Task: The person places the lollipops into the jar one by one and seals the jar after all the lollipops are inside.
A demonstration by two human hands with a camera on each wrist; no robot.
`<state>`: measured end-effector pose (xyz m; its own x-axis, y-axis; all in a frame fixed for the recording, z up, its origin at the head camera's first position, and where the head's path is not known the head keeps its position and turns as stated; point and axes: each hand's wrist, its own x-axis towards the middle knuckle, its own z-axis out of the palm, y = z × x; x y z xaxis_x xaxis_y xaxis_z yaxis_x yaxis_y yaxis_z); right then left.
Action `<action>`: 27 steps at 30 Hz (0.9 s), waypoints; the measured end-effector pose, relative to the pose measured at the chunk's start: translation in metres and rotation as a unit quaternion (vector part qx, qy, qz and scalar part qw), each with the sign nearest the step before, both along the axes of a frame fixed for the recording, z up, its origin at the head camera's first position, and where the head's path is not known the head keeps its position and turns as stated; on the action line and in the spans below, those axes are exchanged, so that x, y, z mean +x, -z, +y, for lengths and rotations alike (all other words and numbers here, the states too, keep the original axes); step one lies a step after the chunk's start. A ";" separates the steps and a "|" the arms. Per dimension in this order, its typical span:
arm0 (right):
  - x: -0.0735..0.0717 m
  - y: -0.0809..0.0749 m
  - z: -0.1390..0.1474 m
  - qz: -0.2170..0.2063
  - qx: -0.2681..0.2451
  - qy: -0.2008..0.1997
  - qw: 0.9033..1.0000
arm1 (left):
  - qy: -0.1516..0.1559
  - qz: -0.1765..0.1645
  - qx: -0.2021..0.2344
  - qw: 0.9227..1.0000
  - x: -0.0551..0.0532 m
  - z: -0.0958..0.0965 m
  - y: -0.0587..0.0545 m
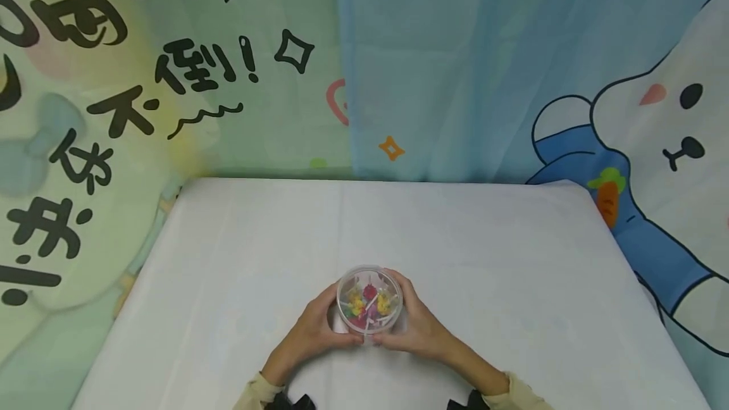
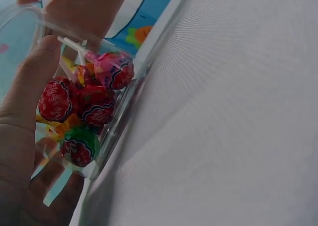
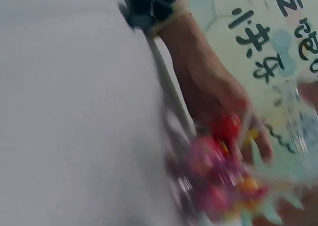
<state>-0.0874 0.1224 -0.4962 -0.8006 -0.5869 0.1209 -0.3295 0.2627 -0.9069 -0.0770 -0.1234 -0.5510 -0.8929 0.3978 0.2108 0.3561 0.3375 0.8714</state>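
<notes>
A round clear plastic jar (image 1: 369, 268) stands near the front of the white table. Inside it are several wrapped lollipops (image 2: 82, 102) in red, pink, green and yellow-orange, their white sticks pointing up. My left hand (image 1: 316, 328) grips the jar's left side, and my right hand (image 1: 420, 328) grips its right side. Both thumbs lie along the near side, close together in the head view. Seen from the right wrist, the lollipops (image 3: 213, 171) are blurred. Whether a lid covers the jar I cannot tell.
A white cloth covers the table (image 1: 484, 258). Behind it hangs a curtain (image 1: 421, 68) with large dark writing at left and a white cartoon animal (image 1: 666, 119) in blue at right. Black bands (image 1: 290, 402) are on both wrists.
</notes>
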 end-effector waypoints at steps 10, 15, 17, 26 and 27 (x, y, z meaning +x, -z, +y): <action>-0.050 -0.021 0.011 0.100 0.076 -0.132 0.983 | 0.008 0.011 -0.004 1.000 -0.003 0.000 -0.003; -0.060 -0.028 0.013 0.153 0.089 -0.182 0.967 | 0.011 0.007 -0.002 1.000 -0.002 0.001 -0.002; -0.063 -0.029 0.013 0.146 0.087 -0.197 0.966 | 0.011 0.003 -0.004 1.000 -0.001 0.001 -0.001; -0.058 -0.020 0.009 0.034 0.023 -0.238 0.970 | 0.009 0.010 -0.013 1.000 -0.001 0.001 -0.001; -0.056 -0.019 0.008 0.048 0.019 -0.234 0.971 | 0.011 0.010 -0.013 1.000 -0.001 0.001 -0.001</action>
<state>-0.1433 0.1305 -0.4770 -0.4314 -0.8891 0.1529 -0.5041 0.0970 -0.8582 -0.0783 -0.1222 -0.5503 -0.8793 0.4232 0.2186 0.3818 0.3519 0.8546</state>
